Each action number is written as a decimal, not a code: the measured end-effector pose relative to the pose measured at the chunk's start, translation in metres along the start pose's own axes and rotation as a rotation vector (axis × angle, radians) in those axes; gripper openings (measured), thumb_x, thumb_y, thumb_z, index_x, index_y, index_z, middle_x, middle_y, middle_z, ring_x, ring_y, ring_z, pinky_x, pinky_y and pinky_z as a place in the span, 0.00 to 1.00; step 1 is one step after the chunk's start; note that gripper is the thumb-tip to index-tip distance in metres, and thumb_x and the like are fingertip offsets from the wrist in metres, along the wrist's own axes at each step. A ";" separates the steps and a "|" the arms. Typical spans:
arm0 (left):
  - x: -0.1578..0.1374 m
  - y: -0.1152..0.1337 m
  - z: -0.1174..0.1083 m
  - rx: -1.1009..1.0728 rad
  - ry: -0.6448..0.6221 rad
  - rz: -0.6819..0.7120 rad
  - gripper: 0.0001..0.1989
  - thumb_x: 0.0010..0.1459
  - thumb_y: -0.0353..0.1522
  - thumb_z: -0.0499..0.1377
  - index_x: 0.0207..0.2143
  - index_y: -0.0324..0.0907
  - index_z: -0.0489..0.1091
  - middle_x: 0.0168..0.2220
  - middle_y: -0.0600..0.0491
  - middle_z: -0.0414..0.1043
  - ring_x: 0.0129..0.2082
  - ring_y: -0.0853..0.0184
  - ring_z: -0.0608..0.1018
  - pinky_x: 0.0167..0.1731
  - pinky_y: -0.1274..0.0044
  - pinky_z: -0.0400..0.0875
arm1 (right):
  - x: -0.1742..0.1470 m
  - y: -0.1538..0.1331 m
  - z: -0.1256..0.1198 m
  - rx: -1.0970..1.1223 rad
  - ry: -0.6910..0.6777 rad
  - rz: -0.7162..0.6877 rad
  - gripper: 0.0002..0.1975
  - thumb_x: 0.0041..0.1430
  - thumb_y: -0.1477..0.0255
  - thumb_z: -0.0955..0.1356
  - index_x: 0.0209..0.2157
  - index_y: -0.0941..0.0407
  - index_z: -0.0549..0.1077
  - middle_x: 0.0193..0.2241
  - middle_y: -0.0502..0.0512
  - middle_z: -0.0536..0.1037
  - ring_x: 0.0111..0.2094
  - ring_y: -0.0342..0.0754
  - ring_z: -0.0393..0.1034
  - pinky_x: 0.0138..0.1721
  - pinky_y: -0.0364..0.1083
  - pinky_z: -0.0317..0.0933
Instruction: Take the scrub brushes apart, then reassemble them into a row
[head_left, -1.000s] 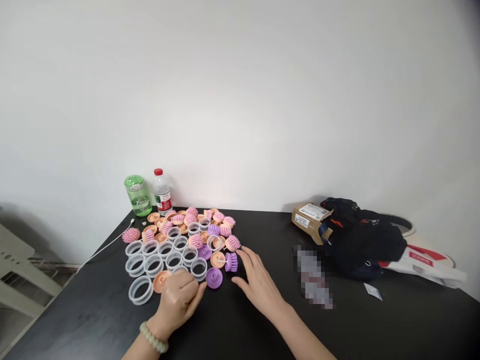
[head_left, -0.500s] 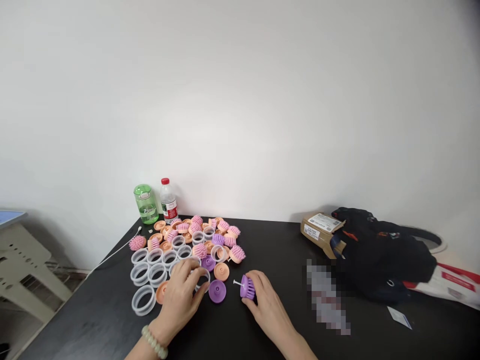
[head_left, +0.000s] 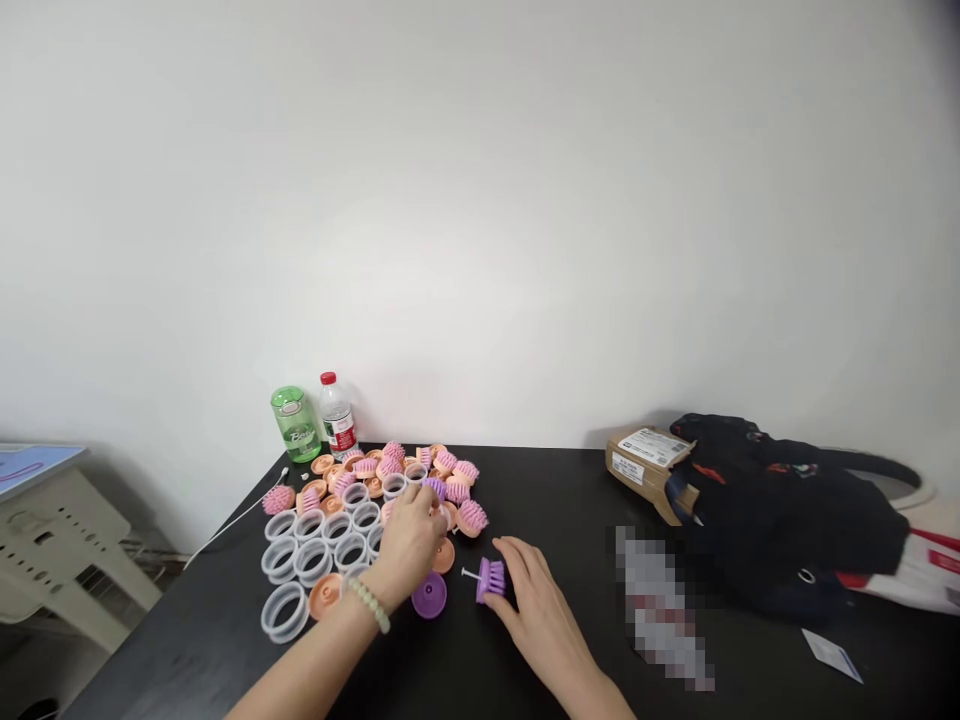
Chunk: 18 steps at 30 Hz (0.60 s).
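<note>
My right hand (head_left: 536, 610) has its thumb and fingers around a purple bristled brush head (head_left: 491, 580), turned on its side near the table. A thin white stem sticks out of its flat face, pointing left. Over the pile, my left hand (head_left: 412, 535) reaches with curled fingers beside another purple brush head (head_left: 434, 487); what its fingertips touch is hidden. A purple round cap (head_left: 429, 595) and an orange cap (head_left: 445, 556) lie between the hands. Several clear plastic rings (head_left: 285, 612) stand left of my left wrist, near an orange cap (head_left: 325, 597).
Pink-bristled brush heads (head_left: 472, 516) and orange caps crowd the back of the black table (head_left: 547, 490). Behind them stand a green container (head_left: 296, 425) and a red-capped bottle (head_left: 338, 415). On the right are a cardboard box (head_left: 651, 468), a black bag (head_left: 787, 530) and a white card (head_left: 832, 655).
My left hand has moved up and right, from a clear ring at the front to the back right of the pile. My right hand stays at the purple brush head.
</note>
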<state>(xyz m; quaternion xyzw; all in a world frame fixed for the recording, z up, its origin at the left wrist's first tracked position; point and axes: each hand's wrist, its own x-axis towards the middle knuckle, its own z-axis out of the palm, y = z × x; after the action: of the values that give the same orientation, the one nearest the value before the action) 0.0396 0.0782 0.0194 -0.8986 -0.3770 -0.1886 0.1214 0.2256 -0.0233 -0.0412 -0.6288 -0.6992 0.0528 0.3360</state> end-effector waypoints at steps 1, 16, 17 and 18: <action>-0.001 0.007 0.002 0.011 -0.027 -0.007 0.06 0.53 0.24 0.63 0.25 0.41 0.76 0.36 0.46 0.72 0.39 0.56 0.71 0.37 0.65 0.69 | 0.000 0.000 0.000 -0.004 0.012 -0.013 0.24 0.57 0.76 0.67 0.57 0.55 0.66 0.53 0.61 0.72 0.55 0.60 0.67 0.56 0.59 0.66; -0.009 0.030 0.025 0.048 -0.276 -0.064 0.14 0.60 0.21 0.53 0.45 0.30 0.75 0.49 0.33 0.73 0.59 0.47 0.67 0.54 0.60 0.61 | -0.002 0.010 0.007 -0.019 0.107 -0.113 0.22 0.59 0.77 0.67 0.55 0.53 0.66 0.53 0.62 0.72 0.54 0.62 0.68 0.53 0.60 0.69; -0.010 0.028 0.025 0.026 -0.282 -0.052 0.15 0.60 0.21 0.53 0.46 0.30 0.74 0.49 0.33 0.73 0.59 0.47 0.66 0.55 0.59 0.61 | -0.002 0.009 0.007 -0.015 0.109 -0.109 0.22 0.59 0.77 0.67 0.55 0.53 0.66 0.53 0.61 0.72 0.54 0.61 0.68 0.53 0.60 0.69; -0.010 0.026 0.024 0.001 -0.286 -0.043 0.15 0.59 0.21 0.53 0.46 0.30 0.74 0.47 0.33 0.74 0.59 0.47 0.66 0.55 0.59 0.61 | -0.002 0.009 0.006 -0.011 0.112 -0.104 0.22 0.59 0.77 0.67 0.55 0.52 0.66 0.53 0.61 0.72 0.54 0.61 0.68 0.53 0.60 0.69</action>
<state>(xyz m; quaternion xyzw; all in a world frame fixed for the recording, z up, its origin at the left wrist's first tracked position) 0.0579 0.0626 -0.0090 -0.9079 -0.4099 -0.0610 0.0630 0.2295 -0.0207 -0.0511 -0.5956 -0.7112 -0.0038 0.3734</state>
